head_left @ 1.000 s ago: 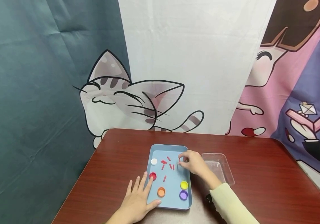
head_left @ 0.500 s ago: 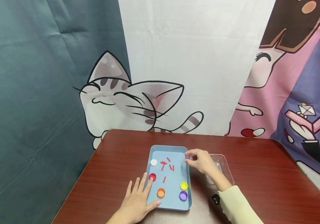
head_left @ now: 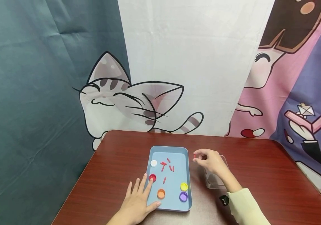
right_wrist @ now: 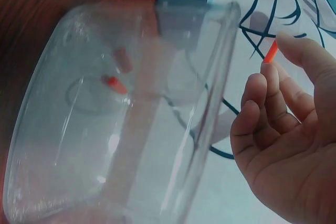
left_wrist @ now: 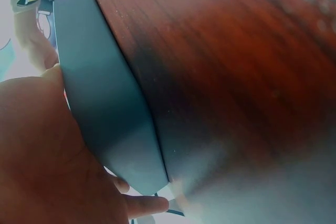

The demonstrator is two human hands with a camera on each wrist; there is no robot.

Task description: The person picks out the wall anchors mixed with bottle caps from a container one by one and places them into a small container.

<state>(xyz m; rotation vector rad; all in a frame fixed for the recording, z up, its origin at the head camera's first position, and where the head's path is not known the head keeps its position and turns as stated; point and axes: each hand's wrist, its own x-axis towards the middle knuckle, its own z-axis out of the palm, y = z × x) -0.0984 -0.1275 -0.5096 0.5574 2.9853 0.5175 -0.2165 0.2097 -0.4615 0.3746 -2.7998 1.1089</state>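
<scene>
Head view: right hand (head_left: 210, 160) pinches a red stick (head_left: 194, 156), partly hiding clear box (head_left: 211, 180); left hand (head_left: 137, 198) spread.

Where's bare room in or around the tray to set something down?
Inside the blue tray: between the orange cap and purple cap, and right of the red sticks, beyond the yellow cap. On the table: left of the tray, beyond the left hand. Crowded: among those sticks near the white cap, and around the clear box and right hand.
</scene>
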